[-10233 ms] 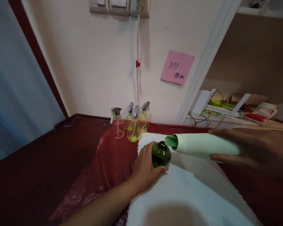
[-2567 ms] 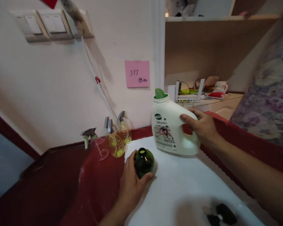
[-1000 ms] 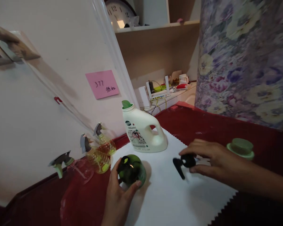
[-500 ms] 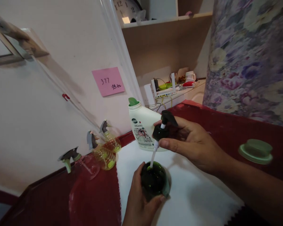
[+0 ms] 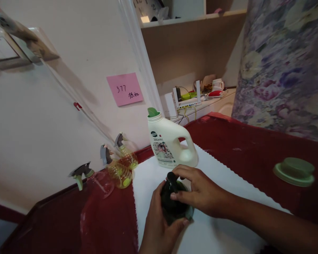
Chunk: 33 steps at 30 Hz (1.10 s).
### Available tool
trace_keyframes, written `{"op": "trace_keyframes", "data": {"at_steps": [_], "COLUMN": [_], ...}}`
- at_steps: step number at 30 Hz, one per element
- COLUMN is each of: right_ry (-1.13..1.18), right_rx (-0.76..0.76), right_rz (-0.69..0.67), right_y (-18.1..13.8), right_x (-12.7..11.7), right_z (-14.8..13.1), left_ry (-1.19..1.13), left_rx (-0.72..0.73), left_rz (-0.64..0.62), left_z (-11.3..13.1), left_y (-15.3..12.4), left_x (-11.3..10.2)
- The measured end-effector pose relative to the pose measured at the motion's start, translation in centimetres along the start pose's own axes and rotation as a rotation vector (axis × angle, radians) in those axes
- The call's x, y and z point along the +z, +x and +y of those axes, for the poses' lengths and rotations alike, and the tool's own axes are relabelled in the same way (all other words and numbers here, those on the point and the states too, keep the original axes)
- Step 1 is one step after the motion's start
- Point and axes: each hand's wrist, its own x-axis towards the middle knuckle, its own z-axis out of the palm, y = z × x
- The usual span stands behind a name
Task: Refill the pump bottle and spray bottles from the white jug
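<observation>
Cupping the round green bottle (image 5: 175, 209) over the white sheet (image 5: 145, 175), near centre, the left hand (image 5: 158, 219) is gripping its side, while the right hand (image 5: 200, 188) is pinching the black pump head (image 5: 171, 177). The bottle is looking stiff, smooth, probably slippery, moderately heavy if filled; its broad middle is offering the surest hold.

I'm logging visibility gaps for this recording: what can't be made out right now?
Head view:
Green bottle, neck: hidden by pump head and right hand.
Its contents: masked by its dark colour and left hand.
Clock: cut off by top edge.
White jug: small label print too fine to read.
</observation>
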Motion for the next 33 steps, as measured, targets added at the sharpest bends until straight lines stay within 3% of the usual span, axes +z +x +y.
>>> {"op": "trace_keyframes", "data": {"at_steps": [7,13,19,23,29,33], "right_ry": [-0.139,-0.095,-0.198,-0.286,-0.044,-0.034], "right_rx": [0.019,-0.067,-0.098,-0.087,-0.127,-0.103], "right_rz": [-0.129,-0.243,-0.121,-0.093,-0.272,-0.149], "right_y": [0.2,0.9,1.2,1.2,1.3,1.5], "right_x": [-1.4,-2.4,-1.0,-1.3,-2.5,-1.1], "right_z": [-0.6,-1.5,-1.3,-1.1,-0.9,-0.4], "left_ry": [-0.003,-0.008,-0.017,-0.047,-0.037,-0.033], "left_rx": [-0.004,-0.005,-0.004,-0.017,0.003,0.015], "left_rz": [0.011,0.003,0.003,-0.022,0.006,0.013], "left_z": [0.0,-0.5,-1.0,-1.0,-0.6,-0.2], "left_y": [-0.1,-0.3,-0.3,-0.3,-0.3,-0.3], "left_x": [0.1,-0.1,-0.2,-0.1,0.1,0.3]}}
